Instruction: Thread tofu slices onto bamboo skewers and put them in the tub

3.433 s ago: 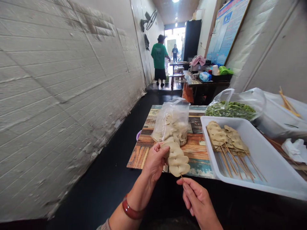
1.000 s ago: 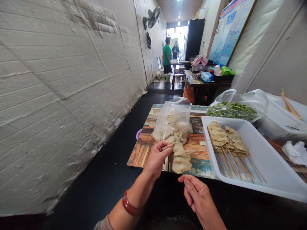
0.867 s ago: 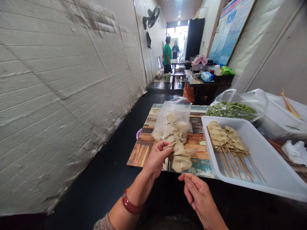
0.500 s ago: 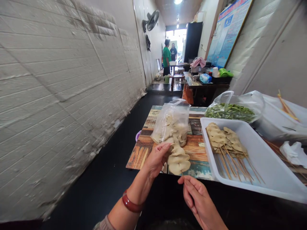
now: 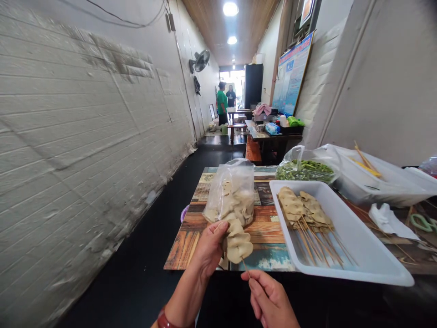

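Observation:
My left hand pinches the upper end of a folded strip of thin beige food slices, which looks soft and wavy. A thin wooden skewer runs into the lower end of the slices. Below it, my right hand is closed on the bare end of that skewer. Just behind the slices stands a clear plastic bag holding more of the same beige pieces. To the right, a white plastic tray holds a pile of finished-looking beige skewers, sticks toward me.
The wood-patterned table ends just before me. Beyond the tray lie a bag of green vegetables, a white bin, crumpled tissue and green-handled scissors. A white wall runs along the left. Two people stand far back.
The view has tilted up and turned a little right, so things sit further left. A bit more bare skewer shows between the slices and my right hand. Both hands keep their hold.

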Tool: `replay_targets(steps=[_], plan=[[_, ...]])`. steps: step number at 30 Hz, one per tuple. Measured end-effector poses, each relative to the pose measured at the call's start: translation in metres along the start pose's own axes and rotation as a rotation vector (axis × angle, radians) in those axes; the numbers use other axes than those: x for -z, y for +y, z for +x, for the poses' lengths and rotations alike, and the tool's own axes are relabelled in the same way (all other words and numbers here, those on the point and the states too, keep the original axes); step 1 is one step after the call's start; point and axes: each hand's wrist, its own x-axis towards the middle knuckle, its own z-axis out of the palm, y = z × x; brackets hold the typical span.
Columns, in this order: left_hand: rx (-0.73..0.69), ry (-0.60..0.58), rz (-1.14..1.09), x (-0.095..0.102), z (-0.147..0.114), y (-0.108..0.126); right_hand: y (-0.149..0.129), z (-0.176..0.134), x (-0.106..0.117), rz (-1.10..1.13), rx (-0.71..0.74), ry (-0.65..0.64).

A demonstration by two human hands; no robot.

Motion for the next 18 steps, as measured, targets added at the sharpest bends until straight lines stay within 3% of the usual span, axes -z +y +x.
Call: replay_targets(steps=[10,18], plan=[[-0.007,-0.053,0.036,-0.0023,-0.0021,-0.0005,0.0047,0.0029,-0.0053,0.018,0.095,0.064],[-0.010,-0.052,0.032,-0.0014,-0.0004,-0.0025,-0.0041,-0.0032,-0.0029,0.010,-0.011,0.060]])
